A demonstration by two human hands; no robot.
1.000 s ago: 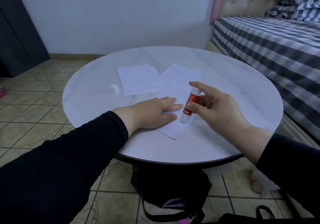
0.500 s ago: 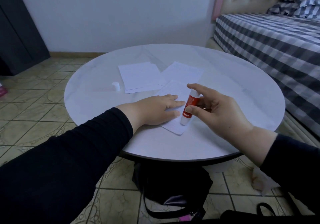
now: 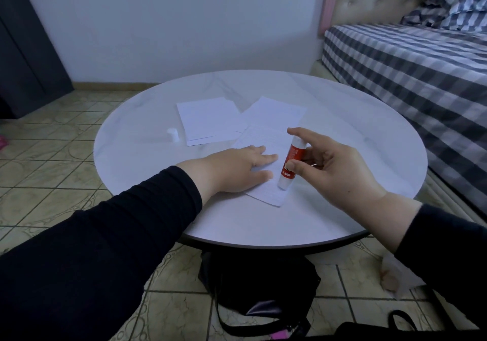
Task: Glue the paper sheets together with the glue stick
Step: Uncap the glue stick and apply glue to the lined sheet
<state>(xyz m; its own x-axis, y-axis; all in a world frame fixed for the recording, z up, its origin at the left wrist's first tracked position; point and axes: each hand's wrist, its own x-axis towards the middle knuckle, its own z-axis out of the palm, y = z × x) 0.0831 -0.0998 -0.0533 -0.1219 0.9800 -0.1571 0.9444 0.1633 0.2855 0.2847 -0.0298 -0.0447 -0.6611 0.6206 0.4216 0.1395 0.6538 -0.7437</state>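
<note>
I see my right hand (image 3: 334,166) pinching the glue stick (image 3: 291,164), long axis tilted, tip down on the near paper sheet (image 3: 266,140) mid-desk (image 3: 355,119), just right of my flat, open-fingered left hand (image 3: 237,169) pressing that sheet.

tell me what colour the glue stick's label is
Red, on a white tube: the glue stick held in the right hand, seen in the head view.

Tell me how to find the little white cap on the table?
Look at the round table, on its left part. Just left of the stack of paper sheets stands the cap, touching nothing. It is the only small upright tube there; the papers lie flat.
</note>
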